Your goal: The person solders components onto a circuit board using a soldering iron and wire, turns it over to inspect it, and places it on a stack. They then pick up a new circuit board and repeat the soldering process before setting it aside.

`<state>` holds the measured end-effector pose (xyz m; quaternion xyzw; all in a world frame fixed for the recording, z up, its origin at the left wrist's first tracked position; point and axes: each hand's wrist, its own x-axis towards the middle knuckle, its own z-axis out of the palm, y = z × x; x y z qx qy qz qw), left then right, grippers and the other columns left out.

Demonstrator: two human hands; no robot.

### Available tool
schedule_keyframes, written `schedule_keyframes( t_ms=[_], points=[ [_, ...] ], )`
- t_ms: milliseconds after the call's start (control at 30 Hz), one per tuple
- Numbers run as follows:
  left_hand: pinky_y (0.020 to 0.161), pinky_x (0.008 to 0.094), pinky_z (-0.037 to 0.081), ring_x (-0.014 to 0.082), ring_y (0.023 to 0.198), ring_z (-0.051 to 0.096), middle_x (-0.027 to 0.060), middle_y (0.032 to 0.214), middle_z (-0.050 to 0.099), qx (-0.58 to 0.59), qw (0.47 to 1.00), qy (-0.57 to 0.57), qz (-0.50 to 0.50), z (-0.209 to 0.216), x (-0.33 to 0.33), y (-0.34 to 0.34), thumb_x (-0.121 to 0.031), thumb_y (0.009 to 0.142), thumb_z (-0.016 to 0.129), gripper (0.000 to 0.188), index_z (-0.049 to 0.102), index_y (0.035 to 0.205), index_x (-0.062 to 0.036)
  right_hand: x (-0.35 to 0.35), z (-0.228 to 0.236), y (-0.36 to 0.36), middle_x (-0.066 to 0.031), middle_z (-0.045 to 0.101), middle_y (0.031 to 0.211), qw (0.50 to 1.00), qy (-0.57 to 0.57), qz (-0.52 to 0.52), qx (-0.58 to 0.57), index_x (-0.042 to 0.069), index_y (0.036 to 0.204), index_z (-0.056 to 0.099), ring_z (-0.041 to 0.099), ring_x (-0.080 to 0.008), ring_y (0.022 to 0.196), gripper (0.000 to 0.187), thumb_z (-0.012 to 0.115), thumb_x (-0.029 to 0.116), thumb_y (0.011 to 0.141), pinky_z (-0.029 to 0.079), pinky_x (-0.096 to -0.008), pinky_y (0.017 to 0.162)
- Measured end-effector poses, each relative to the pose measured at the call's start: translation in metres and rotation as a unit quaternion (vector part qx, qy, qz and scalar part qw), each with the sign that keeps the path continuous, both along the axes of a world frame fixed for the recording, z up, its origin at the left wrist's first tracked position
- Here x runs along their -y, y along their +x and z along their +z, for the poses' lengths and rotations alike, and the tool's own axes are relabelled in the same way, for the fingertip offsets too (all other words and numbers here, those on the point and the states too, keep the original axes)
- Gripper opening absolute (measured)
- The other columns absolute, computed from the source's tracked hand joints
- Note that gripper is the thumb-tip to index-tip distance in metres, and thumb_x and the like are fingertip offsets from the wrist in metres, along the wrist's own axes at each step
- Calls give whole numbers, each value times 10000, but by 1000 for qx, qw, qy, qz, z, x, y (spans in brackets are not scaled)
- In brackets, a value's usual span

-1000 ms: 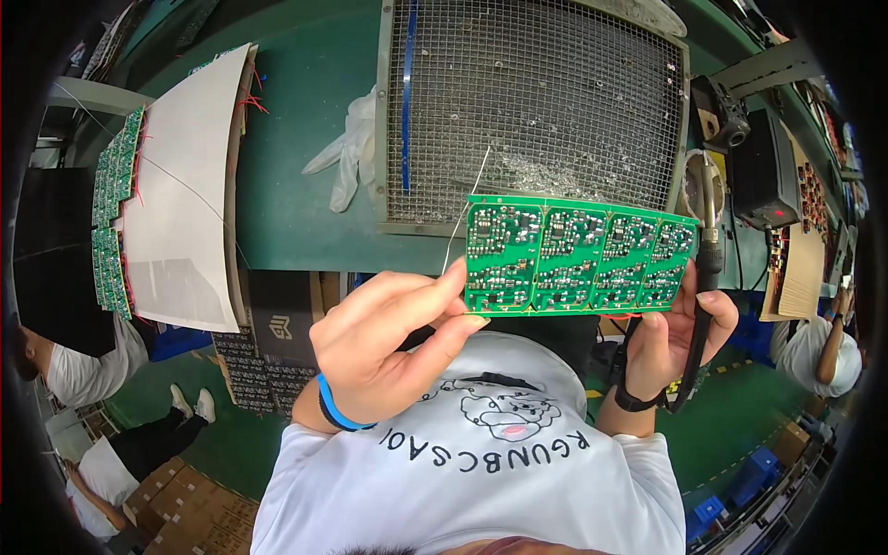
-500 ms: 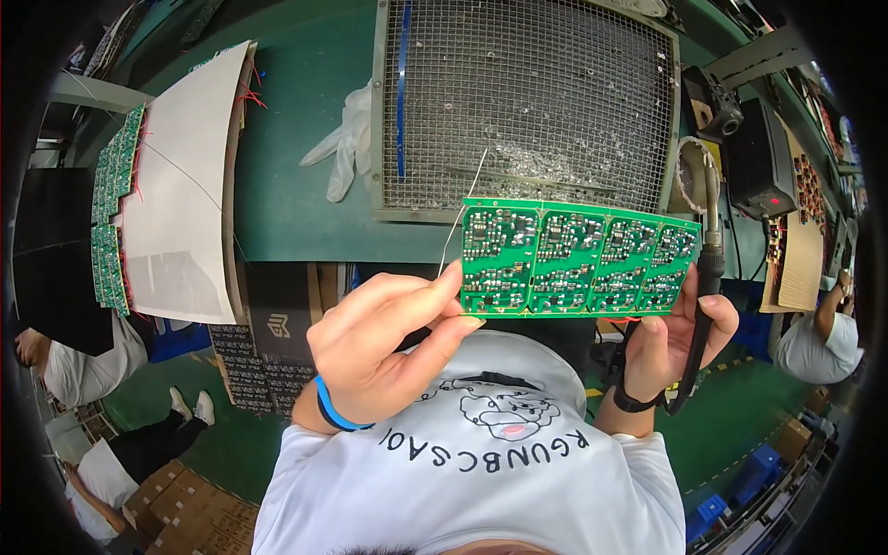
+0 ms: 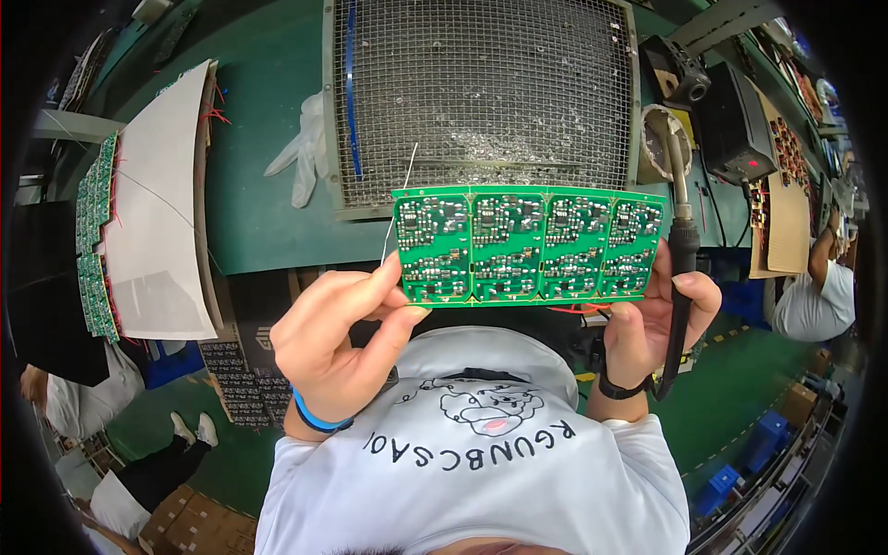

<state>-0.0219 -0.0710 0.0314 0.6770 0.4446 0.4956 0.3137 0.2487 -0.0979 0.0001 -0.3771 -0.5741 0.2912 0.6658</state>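
Note:
A green circuit board panel [image 3: 507, 248], packed with small components in repeated sections, is held up between both hands. My left hand [image 3: 342, 347] pinches its left edge, thumb at the lower corner. From those same fingers a thin piece of solder wire [image 3: 401, 190] sticks up past the board. My right hand [image 3: 647, 333] supports the right edge, with the thumb at the lower rim. It also holds a black-handled soldering iron [image 3: 683, 248], its metal shaft pointing up and away. A red wire [image 3: 585, 308] shows under the lower edge; the board's back is hidden.
Beyond the board lies a framed metal mesh [image 3: 490, 83] with shiny solder bits. Left of it are a white glove [image 3: 303, 153], a pale sheet [image 3: 165, 213] and more green boards [image 3: 95, 240]. A black box [image 3: 740, 120] stands right. Other people sit at both sides.
The whole view has shifted, so the bench appears further left. The board has moved left with both hands and faces me more squarely. Both grips stay the same.

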Motion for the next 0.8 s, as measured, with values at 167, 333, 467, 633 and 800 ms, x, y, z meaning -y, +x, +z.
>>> schedule_keyframes(
  t_ms=[167, 333, 467, 633, 800],
  points=[
    [624, 264, 558, 154, 714, 679, 127, 869, 679, -25, 1000, 8, 10, 4, -3, -9, 97, 743, 773, 431, 678, 1161, 47, -13, 14, -10, -262, 563, 1307, 984, -58, 46, -163, 10, 1328, 391, 596, -288, 1185, 546, 686, 137, 887, 498, -375, 990],
    [641, 250, 537, 157, 726, 675, 120, 907, 693, 6, 996, -2, -87, -2, -14, -3, 57, 761, 776, 407, 692, 1157, 21, -7, 43, 23, -193, 588, 1251, 931, -232, 227, -168, -34, 1400, 398, 639, -248, 1063, 583, 594, 274, 946, 550, -299, 843],
    [689, 272, 563, 177, 745, 691, 119, 895, 693, 38, 996, -6, -85, 5, -14, -1, 63, 792, 740, 370, 689, 1156, 23, -9, 60, 62, -169, 587, 1266, 955, -247, 112, -117, -22, 1397, 402, 670, -209, 912, 504, 548, 232, 987, 523, -229, 503],
    [736, 270, 571, 178, 783, 697, 125, 916, 681, -3, 998, 53, 37, 5, -29, -31, 77, 822, 691, 382, 665, 1200, 31, -79, 91, 150, -151, 510, 1401, 986, -134, -63, -74, 21, 1470, 356, 573, -261, 1208, 475, 490, 151, 1033, 473, -395, 1007],
    [821, 298, 557, 190, 912, 678, 150, 1076, 631, 20, 989, 54, 138, 18, -56, -36, 70, 856, 634, 478, 569, 1328, 29, -236, 124, 82, -104, 490, 1430, 975, -157, -65, 146, 44, 1435, 452, 465, -220, 1324, 507, 605, 212, 982, 365, -358, 1097]
  ],
)
